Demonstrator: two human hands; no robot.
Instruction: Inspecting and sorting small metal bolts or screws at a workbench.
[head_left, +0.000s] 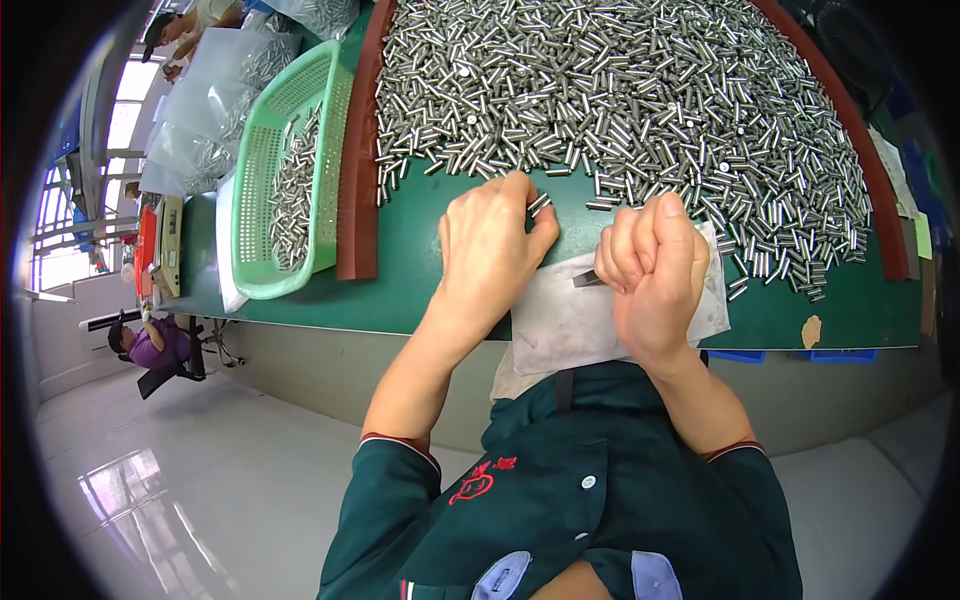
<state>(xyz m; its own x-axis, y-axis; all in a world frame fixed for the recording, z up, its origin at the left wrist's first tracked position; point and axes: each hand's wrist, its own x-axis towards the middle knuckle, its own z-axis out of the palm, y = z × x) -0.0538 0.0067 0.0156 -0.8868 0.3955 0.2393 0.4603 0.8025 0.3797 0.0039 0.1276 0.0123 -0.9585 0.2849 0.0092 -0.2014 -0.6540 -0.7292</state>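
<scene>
A short metal pin is pinched between the thumb and forefinger of the left hand. The fingers of the right hand are curled tightly around a dark, flat-ended metal piece, most of which is hidden in the grip. Beyond the fingers of both hands, a heap of loose pins, smooth, shiny and cylindrical, is spread over the green desk. Under the right fingers, a smudged grey-white cloth is laid over the near edge. A red emblem is stitched on the dark green shirt, nearer the body than the fingers. The heap is flanked by reddish-brown strips. Left of the left fingers, more pins are held in a green perforated plastic basket, with clear bags farther out.
</scene>
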